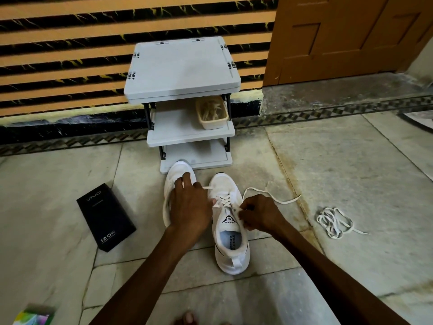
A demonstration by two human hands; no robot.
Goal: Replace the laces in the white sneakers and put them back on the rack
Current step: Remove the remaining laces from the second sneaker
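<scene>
A floor of pale, stained stone slabs (pixel 351 160) runs up to a wall of orange and black striped tiles (pixel 70 55), with a brown panelled wooden door (pixel 339 31) at the right. A grey plastic three-shelf shoe rack (pixel 182 66) stands against the wall, and a beige plastic tub (pixel 212 113) with pale laces in it sits on the right of its middle shelf. Both white sneakers are on the floor just in front of the rack, side by side with their toes towards it. The left white mesh sneaker (pixel 180 170) is mostly covered by the left hand (pixel 189 207), whose bent fingers lie over its toe; a short lace end shows just past the knuckles, and I cannot tell whether this grip pinches it or only rests on the shoe. The right white mesh sneaker (pixel 230 249), with a black logo on its tongue, has a flat off-white lace (pixel 224 202) crossed through its lower eyelets. The right hand (pixel 260 214) sits at the shoe's right side beside the tongue, its grip pinched on that lace, and the free end loops out over the floor to the right. Well apart on the right lies a loose bundle of white laces (pixel 332 221). On the left lies a black rectangular cardboard box (pixel 105 216) with silver lettering, and a colourful box corner (pixel 32 317) shows at the lower left edge.
</scene>
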